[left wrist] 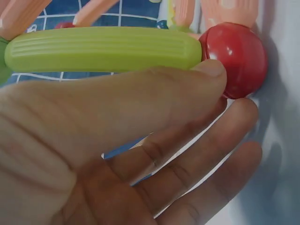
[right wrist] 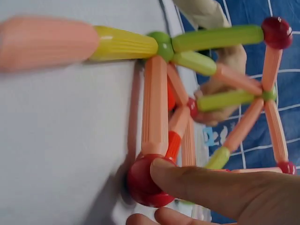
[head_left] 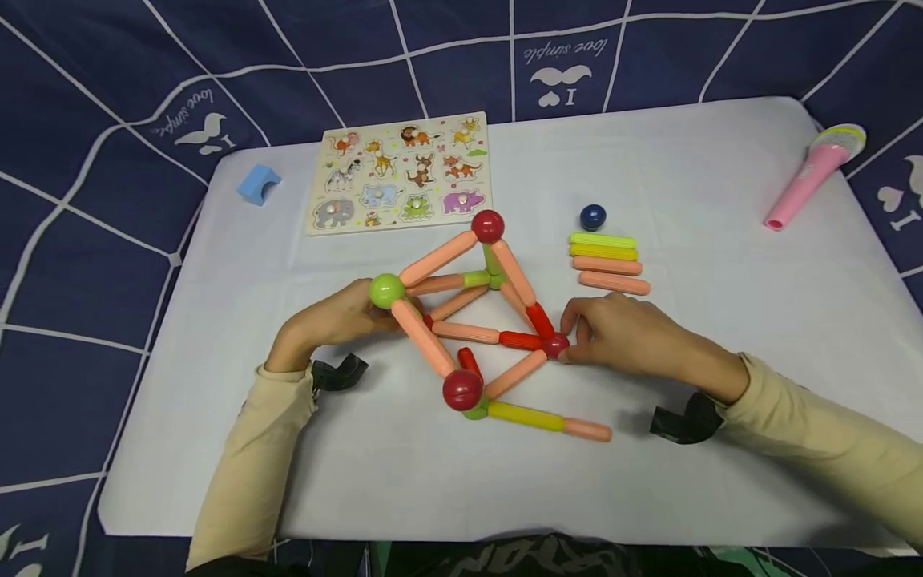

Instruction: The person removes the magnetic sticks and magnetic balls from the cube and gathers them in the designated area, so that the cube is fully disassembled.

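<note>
A frame of coloured building rods and balls (head_left: 433,344) stands mid-table, with upper corners in a green ball (head_left: 387,290) and red balls (head_left: 487,226). On its left side, my left hand (head_left: 335,320) pinches a low red ball (left wrist: 241,58) between thumb and fingers, beside an upright green rod (left wrist: 105,49). My right hand (head_left: 630,332) grips another red ball (right wrist: 143,180) at the frame's right corner, thumb on top of it. From the near corner, a yellow rod (head_left: 526,417) with a peach rod (head_left: 587,430) joined on sticks out rightward along the table.
Behind my right hand lie loose peach and yellow rods (head_left: 613,282) and a dark blue ball (head_left: 593,217). An animal puzzle board (head_left: 400,172) sits at the back, a blue arched block (head_left: 257,184) at the far left, and a pink toy microphone (head_left: 808,184) at the far right.
</note>
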The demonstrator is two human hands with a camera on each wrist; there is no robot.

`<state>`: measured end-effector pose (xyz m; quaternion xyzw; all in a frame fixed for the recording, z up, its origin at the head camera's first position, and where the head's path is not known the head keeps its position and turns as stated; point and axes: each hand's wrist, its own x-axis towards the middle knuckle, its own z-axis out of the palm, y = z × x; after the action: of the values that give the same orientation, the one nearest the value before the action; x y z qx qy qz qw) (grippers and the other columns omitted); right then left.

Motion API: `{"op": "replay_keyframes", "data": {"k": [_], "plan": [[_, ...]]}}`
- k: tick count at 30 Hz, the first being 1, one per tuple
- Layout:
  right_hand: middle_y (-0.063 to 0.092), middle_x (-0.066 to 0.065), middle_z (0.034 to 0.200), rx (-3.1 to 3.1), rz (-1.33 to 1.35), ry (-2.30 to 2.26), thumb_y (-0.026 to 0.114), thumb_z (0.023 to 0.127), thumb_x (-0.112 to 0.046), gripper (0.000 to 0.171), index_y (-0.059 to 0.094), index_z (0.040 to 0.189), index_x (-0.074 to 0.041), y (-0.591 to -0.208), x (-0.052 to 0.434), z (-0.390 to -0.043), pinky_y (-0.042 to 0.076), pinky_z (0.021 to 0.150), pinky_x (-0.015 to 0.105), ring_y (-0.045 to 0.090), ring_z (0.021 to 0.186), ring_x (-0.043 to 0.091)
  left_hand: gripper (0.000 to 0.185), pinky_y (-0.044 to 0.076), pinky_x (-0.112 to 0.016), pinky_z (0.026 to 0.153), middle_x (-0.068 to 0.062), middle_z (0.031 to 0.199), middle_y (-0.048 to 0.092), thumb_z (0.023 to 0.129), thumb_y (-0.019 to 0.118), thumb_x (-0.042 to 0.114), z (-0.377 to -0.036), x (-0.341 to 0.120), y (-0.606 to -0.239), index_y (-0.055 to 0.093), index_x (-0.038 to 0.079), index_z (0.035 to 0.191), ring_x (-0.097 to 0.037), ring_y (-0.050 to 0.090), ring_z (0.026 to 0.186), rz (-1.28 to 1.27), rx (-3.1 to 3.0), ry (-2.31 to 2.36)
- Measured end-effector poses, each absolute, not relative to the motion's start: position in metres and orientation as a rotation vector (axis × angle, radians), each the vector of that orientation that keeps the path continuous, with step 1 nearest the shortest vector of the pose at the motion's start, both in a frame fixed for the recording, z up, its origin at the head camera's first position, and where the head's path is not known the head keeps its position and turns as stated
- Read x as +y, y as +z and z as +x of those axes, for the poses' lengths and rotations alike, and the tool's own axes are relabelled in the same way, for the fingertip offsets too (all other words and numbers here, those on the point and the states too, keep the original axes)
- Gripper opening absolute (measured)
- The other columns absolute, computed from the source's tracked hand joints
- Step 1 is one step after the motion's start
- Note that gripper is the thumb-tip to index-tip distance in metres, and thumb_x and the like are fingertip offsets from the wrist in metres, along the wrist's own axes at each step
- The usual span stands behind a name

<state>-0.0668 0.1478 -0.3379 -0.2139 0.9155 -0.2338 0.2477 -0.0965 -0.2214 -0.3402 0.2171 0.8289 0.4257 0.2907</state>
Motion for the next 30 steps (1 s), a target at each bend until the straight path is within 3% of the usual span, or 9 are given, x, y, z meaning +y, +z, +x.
{"op": "replay_keyframes", "data": {"k": [6, 8, 10, 13, 15, 19, 25, 30], "plan": [[0.055, -0.004, 0.064, 2.612, -0.660, -0.668, 0.077, 0.084, -0.017, 0.018, 0.064, 0.093, -0.009, -0.338, 0.136, -0.084, 0.038, 0.049, 0.028, 0.048, 0.056, 0.013, 0.024, 0.051, -0.036, 0.086, -0.002, 0.101, 0.069, 0.087, 0.072, -0.002, -0.071, -0.229, -0.343, 0.071, 0.007, 0.109, -0.020, 0.060, 0.092, 0.540, 2.278, 1.116], [0.056, -0.004, 0.063, 2.643, -0.689, -0.668, 0.074, 0.085, -0.012, 0.012, 0.064, 0.091, -0.009, -0.338, 0.129, -0.089, 0.037, 0.048, 0.028, 0.048, 0.057, 0.015, 0.035, 0.051, -0.034, 0.082, -0.002, 0.095, 0.070, 0.089, 0.071, 0.001, -0.062, -0.228, -0.344, 0.067, 0.011, 0.122, -0.021, 0.059, 0.091, 0.513, 2.252, 1.121], [0.058, -0.004, 0.065, 2.651, -0.721, -0.678, 0.070, 0.085, -0.006, 0.006, 0.066, 0.089, -0.009, -0.338, 0.123, -0.092, 0.038, 0.049, 0.028, 0.049, 0.059, 0.016, 0.034, 0.051, -0.032, 0.079, 0.001, 0.090, 0.071, 0.091, 0.070, 0.005, -0.053, -0.227, -0.345, 0.067, 0.014, 0.124, -0.021, 0.060, 0.089, 0.492, 2.237, 1.118], [0.062, -0.003, 0.072, 2.633, -0.760, -0.698, 0.065, 0.087, -0.004, 0.007, 0.068, 0.091, -0.009, -0.339, 0.115, -0.097, 0.040, 0.051, 0.028, 0.051, 0.063, 0.018, 0.029, 0.051, -0.030, 0.075, 0.002, 0.087, 0.072, 0.092, 0.069, 0.007, -0.043, -0.224, -0.344, 0.069, 0.014, 0.121, -0.020, 0.061, 0.085, 0.500, 2.195, 1.131], [0.064, -0.001, 0.078, 2.605, -0.771, -0.718, 0.063, 0.088, -0.002, 0.009, 0.068, 0.094, -0.008, -0.340, 0.111, -0.101, 0.041, 0.053, 0.028, 0.051, 0.065, 0.018, 0.012, 0.053, -0.029, 0.074, 0.001, 0.087, 0.072, 0.092, 0.070, 0.007, -0.037, -0.222, -0.344, 0.073, 0.011, 0.102, -0.020, 0.062, 0.081, 0.522, 2.168, 1.157], [0.068, 0.002, 0.090, 2.527, -0.798, -0.803, 0.057, 0.090, 0.001, 0.017, 0.068, 0.102, -0.005, -0.340, 0.109, -0.105, 0.046, 0.057, 0.029, 0.054, 0.069, 0.019, 0.011, 0.054, -0.029, 0.072, -0.001, 0.086, 0.073, 0.089, 0.073, 0.008, -0.030, -0.218, -0.342, 0.073, 0.012, 0.099, -0.019, 0.063, 0.078, 0.568, 2.105, 1.202], [0.068, 0.005, 0.094, 2.508, -0.774, -0.884, 0.058, 0.095, -0.004, 0.022, 0.068, 0.114, -0.005, -0.321, 0.123, -0.103, 0.050, 0.063, 0.030, 0.058, 0.076, 0.018, 0.011, 0.051, -0.028, 0.065, 0.002, 0.084, 0.069, 0.089, 0.073, 0.005, -0.026, -0.220, -0.333, 0.073, 0.011, 0.098, -0.016, 0.058, 0.072, 0.604, 2.165, 1.103], [0.068, -0.003, 0.091, 2.559, -0.802, -0.981, 0.065, 0.096, -0.015, 0.016, 0.072, 0.110, -0.013, -0.282, 0.135, -0.083, 0.052, 0.063, 0.027, 0.058, 0.076, 0.013, 0.023, 0.051, -0.020, 0.069, 0.005, 0.089, 0.067, 0.087, 0.067, -0.007, -0.017, -0.233, -0.282, 0.071, 0.010, 0.103, -0.006, 0.059, 0.077, 0.709, 2.673, 0.963]]}}
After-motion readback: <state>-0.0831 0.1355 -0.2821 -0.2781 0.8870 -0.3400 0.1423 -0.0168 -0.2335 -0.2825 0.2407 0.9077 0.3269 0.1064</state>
